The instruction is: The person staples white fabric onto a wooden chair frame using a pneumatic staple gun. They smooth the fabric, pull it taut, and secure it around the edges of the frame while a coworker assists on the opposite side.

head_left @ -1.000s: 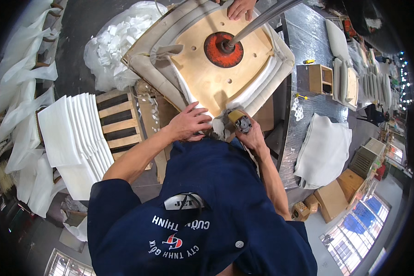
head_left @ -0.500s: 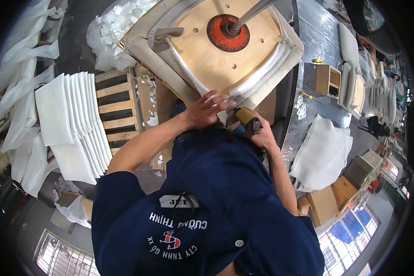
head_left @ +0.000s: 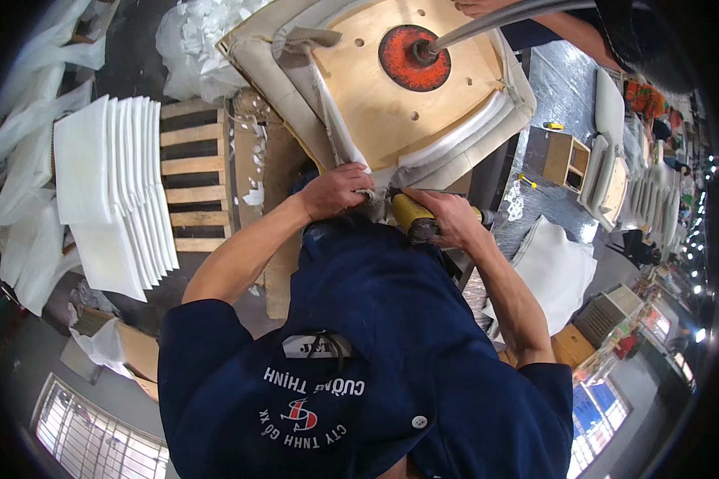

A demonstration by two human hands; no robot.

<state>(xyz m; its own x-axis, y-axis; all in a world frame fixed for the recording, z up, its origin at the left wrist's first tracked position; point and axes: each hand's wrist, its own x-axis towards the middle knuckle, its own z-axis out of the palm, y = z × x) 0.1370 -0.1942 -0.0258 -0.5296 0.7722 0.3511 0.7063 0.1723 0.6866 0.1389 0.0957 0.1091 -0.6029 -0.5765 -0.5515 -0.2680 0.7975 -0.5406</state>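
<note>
In front of me lies an upholstered seat with its plywood panel [head_left: 391,120] facing up and pale grey fabric [head_left: 475,144] folded around the rim. A red round pad [head_left: 402,57] on a metal rod [head_left: 487,22] rests on the panel's middle. My left hand [head_left: 335,193] is closed on the fabric at the near corner, its fingertips curled over the cloth. Just right of it, my right hand [head_left: 453,220] grips a yellow staple gun [head_left: 412,214], whose nose is close to that same corner. Whether the nose touches the fabric is hidden.
A co-worker's arm [head_left: 579,36] reaches in at the upper right. To the left stand white foam sheets [head_left: 112,191] beside a slatted wooden pallet [head_left: 193,176]. A worktable [head_left: 535,136] on the right bears a small wooden box [head_left: 566,158] and white padding [head_left: 555,263].
My left hand has gone from spread fingers to a closed grip on the fabric. The staple gun has shifted left and turned. A co-worker's arm now shows at the upper right.
</note>
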